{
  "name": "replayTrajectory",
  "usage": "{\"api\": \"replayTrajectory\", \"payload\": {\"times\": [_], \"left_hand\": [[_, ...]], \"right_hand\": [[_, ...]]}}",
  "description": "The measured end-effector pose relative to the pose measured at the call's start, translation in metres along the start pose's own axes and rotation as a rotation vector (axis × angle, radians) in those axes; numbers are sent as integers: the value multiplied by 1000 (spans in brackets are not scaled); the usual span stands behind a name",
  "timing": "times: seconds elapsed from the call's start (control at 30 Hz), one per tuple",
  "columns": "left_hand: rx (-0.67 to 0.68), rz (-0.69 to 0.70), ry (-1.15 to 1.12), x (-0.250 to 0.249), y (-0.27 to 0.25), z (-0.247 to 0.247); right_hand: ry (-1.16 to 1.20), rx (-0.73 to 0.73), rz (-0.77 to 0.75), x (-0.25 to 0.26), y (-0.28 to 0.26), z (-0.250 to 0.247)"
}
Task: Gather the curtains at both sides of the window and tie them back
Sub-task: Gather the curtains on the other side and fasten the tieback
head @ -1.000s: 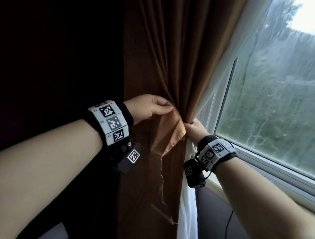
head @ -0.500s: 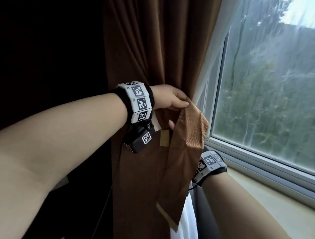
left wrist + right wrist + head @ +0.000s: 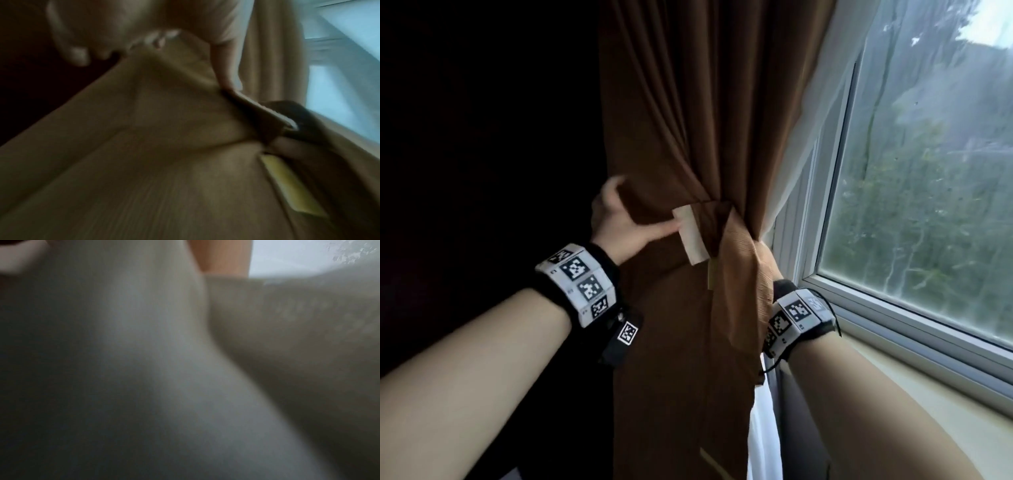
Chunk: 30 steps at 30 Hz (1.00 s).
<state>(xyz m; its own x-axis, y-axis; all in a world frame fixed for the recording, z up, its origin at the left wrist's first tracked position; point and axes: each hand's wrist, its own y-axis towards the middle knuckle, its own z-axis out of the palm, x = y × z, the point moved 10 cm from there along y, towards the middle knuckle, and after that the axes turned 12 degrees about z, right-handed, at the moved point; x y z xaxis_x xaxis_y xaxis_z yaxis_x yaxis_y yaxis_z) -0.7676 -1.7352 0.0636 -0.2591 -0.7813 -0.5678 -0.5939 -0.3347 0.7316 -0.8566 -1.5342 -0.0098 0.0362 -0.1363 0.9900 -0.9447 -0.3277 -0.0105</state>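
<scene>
The brown curtain [image 3: 688, 120] hangs gathered into folds left of the window. A lighter ribbed tieback band [image 3: 743, 301] is drawn across its waist, and a long flap of it hangs down. My left hand [image 3: 619, 222] grips the bundle's left side: the fingers curl behind the edge and the thumb presses the band beside its cream tab [image 3: 690, 240]. The left wrist view shows that thumb [image 3: 224, 73] on the fabric, with a yellow strip [image 3: 294, 183] lower right. My right hand [image 3: 767, 263] sits at the curtain's right edge. The flap hides its fingers.
A white sheer curtain [image 3: 760, 428] hangs behind the brown one and fills the blurred right wrist view [image 3: 164, 369]. The white window frame [image 3: 835, 205] and pale sill [image 3: 928, 411] are at the right. To the left everything is dark.
My left hand has moved left across the curtain, and the band's cream tab now faces front. My right hand has risen to the curtain's right edge, behind the flap.
</scene>
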Motion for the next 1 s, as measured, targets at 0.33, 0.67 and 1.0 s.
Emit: {"api": "replayTrajectory", "payload": {"times": [0.33,0.67,1.0], "left_hand": [[177,-545,-700,127,6,80],[341,-423,-1238,1,-45,82],[140,-350,-637,-10,-24,60]], "right_hand": [[98,-23,70,-13,18,-9],[12,-109,-180,22,14,6],[-36,-125,-136,19,0,5]]}}
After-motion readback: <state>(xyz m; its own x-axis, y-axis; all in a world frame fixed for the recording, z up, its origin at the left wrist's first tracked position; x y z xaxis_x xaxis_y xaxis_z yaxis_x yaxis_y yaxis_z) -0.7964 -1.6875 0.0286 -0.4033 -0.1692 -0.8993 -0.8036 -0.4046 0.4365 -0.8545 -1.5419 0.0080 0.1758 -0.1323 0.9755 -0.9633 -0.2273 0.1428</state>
